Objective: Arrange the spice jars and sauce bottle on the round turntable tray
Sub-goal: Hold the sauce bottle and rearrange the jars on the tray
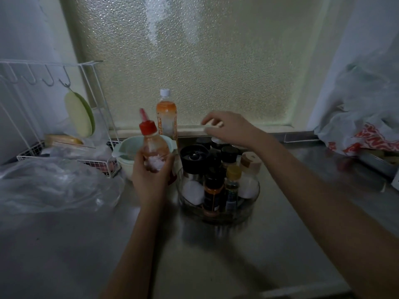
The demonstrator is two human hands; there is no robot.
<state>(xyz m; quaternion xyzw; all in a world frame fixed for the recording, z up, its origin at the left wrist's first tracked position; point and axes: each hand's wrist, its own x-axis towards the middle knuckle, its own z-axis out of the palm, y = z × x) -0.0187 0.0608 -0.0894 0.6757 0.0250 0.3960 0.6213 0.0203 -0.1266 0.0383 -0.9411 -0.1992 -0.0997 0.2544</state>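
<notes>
Gripping a clear red-capped sauce bottle point(154, 151) at centre frame, the left hand point(149, 178) clenched its fingers point(167, 167) around it. The right hand point(228, 128) hovered with loosely spread fingers over the jars in the clear round turntable tray point(248, 209) on the steel desk point(216, 255).

The scene was dim, lit only by soft greenish daylight through the frosted window point(194, 67) at the back. The metal desk point(216, 251) showed dull, streaky reflections, and the forearms cast faint shadows on it. Motion blur smeared the right hand point(228, 128) and the jars on the turntable tray point(218, 214). Wide-angle distortion bent the edges, and dark areas looked grainy and soft.
</notes>
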